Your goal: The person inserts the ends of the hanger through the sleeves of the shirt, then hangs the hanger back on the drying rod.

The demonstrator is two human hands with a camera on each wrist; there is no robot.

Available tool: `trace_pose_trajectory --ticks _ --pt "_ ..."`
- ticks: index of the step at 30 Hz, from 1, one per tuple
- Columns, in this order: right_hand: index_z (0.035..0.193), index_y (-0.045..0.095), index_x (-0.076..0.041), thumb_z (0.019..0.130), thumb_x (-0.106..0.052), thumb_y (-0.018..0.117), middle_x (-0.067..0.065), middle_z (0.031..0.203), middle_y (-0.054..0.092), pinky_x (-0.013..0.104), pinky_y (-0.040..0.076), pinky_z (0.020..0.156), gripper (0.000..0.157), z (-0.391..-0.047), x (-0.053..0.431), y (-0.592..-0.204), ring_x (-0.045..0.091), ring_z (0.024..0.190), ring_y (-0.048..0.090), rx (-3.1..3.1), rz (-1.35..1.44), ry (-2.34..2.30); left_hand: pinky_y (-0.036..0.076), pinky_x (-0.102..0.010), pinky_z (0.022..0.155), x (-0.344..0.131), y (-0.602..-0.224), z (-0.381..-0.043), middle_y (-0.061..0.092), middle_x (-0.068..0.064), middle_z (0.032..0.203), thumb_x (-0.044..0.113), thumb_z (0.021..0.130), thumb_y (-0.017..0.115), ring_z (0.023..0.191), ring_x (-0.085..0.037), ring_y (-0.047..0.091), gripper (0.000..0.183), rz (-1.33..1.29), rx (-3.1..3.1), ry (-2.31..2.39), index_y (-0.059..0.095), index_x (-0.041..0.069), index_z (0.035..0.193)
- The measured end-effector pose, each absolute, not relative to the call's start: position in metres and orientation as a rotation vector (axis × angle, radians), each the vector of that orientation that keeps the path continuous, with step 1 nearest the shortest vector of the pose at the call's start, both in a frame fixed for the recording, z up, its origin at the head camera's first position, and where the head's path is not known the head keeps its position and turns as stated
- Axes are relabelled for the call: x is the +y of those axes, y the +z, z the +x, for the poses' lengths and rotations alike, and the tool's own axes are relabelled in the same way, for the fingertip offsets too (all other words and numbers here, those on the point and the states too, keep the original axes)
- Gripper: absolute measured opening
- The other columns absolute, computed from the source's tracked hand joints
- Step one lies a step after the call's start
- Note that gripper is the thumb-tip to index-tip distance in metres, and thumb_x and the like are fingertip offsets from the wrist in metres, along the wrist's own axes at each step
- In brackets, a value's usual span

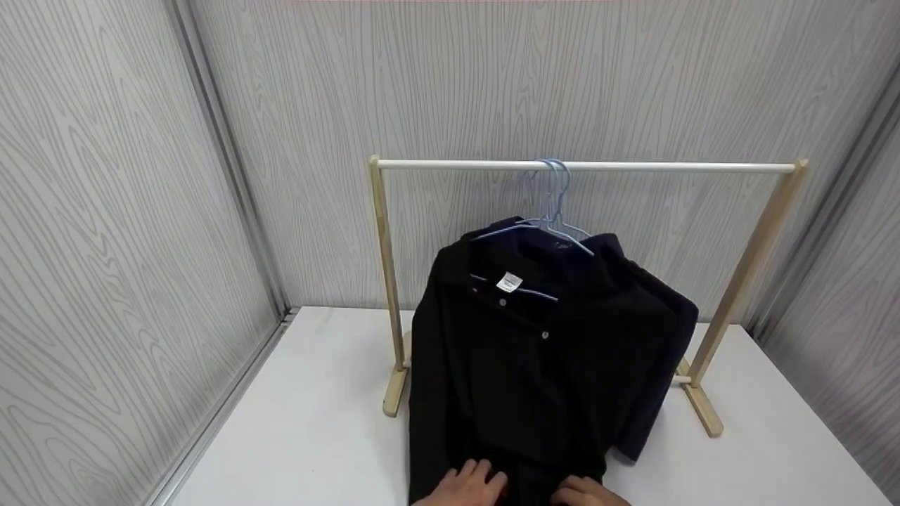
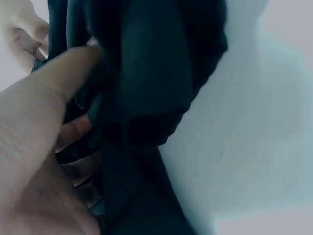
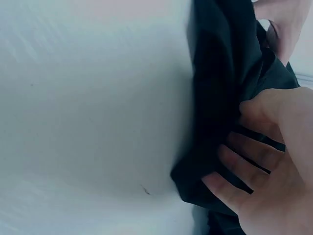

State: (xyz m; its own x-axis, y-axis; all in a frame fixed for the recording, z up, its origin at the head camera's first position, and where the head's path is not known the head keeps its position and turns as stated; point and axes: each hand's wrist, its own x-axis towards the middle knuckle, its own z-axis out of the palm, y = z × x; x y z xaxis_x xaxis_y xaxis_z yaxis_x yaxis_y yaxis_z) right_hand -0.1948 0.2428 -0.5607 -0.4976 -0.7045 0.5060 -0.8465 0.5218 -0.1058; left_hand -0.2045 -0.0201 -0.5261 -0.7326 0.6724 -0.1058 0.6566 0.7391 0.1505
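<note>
A black button-up shirt (image 1: 506, 379) with a white neck label hangs on a light blue hanger (image 1: 555, 183), its front toward me. At its lower part, my left hand (image 1: 470, 485) grips the cloth; the left wrist view shows the thumb on one side of the dark fabric (image 2: 146, 58) and fingers on the other. My right hand (image 1: 589, 492) holds the same shirt a little to the right. In the right wrist view its thumb and curled fingers pinch the dark fabric (image 3: 220, 98). Behind the black shirt hangs a dark navy garment (image 1: 678, 309), mostly hidden.
Hanger hooks sit on the white rail (image 1: 668, 168) of a small rack with wooden legs (image 1: 390, 281). The rack stands on a white table (image 1: 316, 407). Grey wood-grain panels (image 1: 450, 84) enclose the back and both sides.
</note>
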Motion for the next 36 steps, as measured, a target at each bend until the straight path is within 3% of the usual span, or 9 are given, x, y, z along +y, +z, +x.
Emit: trace_pose_trajectory --ticks 2,5,9,11,17,26,36 --pt "0.090 0.062 -0.017 0.079 -0.019 0.063 -0.007 0.087 0.055 0.012 0.035 0.065 0.011 -0.196 0.245 -0.558 0.002 0.075 0.047 -2.421 1.275 0.452 0.044 -0.036 0.076 -0.019 -0.526 -0.207 0.045 -0.006 0.124 0.058 0.083 0.048 0.108 -0.019 0.045 0.053 1.051 2.802 0.150 0.042 0.025 0.123" --pt "0.094 0.063 -0.013 0.084 -0.028 0.060 -0.003 0.093 0.056 0.019 0.041 0.066 0.019 -0.197 0.248 -0.551 0.007 0.078 0.050 -2.549 1.226 0.415 0.045 -0.034 0.069 -0.018 -0.522 -0.211 0.047 -0.004 0.119 0.050 0.080 0.058 0.102 -0.017 0.046 0.051 1.070 2.834 0.153 0.041 0.027 0.122" --pt "0.100 0.063 -0.009 0.082 -0.023 0.062 0.002 0.100 0.057 0.026 0.047 0.069 0.023 -0.199 0.248 -0.543 0.014 0.083 0.054 -2.681 1.112 0.329 0.047 -0.035 0.065 -0.018 -0.517 -0.218 0.050 -0.005 0.118 0.042 0.077 0.066 0.102 -0.019 0.049 0.055 1.113 2.892 0.136 0.040 0.027 0.123" --pt "0.102 0.063 -0.008 0.077 -0.015 0.063 0.003 0.103 0.058 0.029 0.048 0.070 0.026 -0.201 0.248 -0.541 0.017 0.083 0.055 -2.693 1.059 0.275 0.048 -0.037 0.069 -0.018 -0.516 -0.223 0.049 -0.006 0.120 0.042 0.077 0.066 0.105 -0.020 0.049 0.055 1.091 2.907 0.123 0.040 0.028 0.124" --pt "0.103 0.064 -0.006 0.068 -0.010 0.066 0.005 0.106 0.059 0.033 0.049 0.072 0.036 -0.209 0.249 -0.540 0.021 0.087 0.056 -2.662 0.922 0.211 0.047 -0.038 0.074 -0.011 -0.520 -0.240 0.048 -0.006 0.122 0.040 0.082 0.062 0.106 -0.020 0.048 0.048 0.971 2.941 0.078 0.040 0.032 0.124" --pt "0.106 0.063 -0.004 0.072 -0.004 0.060 0.008 0.111 0.059 0.041 0.046 0.080 0.035 -0.215 0.247 -0.542 0.026 0.095 0.056 -2.689 0.751 0.264 0.047 -0.040 0.073 -0.002 -0.525 -0.254 0.053 -0.007 0.114 0.030 0.085 0.061 0.101 -0.022 0.052 0.042 0.966 3.042 0.140 0.043 0.028 0.123" --pt "0.109 0.061 -0.003 0.071 -0.004 0.058 0.010 0.114 0.058 0.047 0.042 0.088 0.038 -0.221 0.245 -0.543 0.027 0.100 0.054 -2.725 0.635 0.290 0.046 -0.045 0.077 0.007 -0.532 -0.262 0.054 -0.007 0.117 0.021 0.078 0.069 0.106 -0.025 0.052 0.053 0.909 3.132 0.080 0.045 0.028 0.125"
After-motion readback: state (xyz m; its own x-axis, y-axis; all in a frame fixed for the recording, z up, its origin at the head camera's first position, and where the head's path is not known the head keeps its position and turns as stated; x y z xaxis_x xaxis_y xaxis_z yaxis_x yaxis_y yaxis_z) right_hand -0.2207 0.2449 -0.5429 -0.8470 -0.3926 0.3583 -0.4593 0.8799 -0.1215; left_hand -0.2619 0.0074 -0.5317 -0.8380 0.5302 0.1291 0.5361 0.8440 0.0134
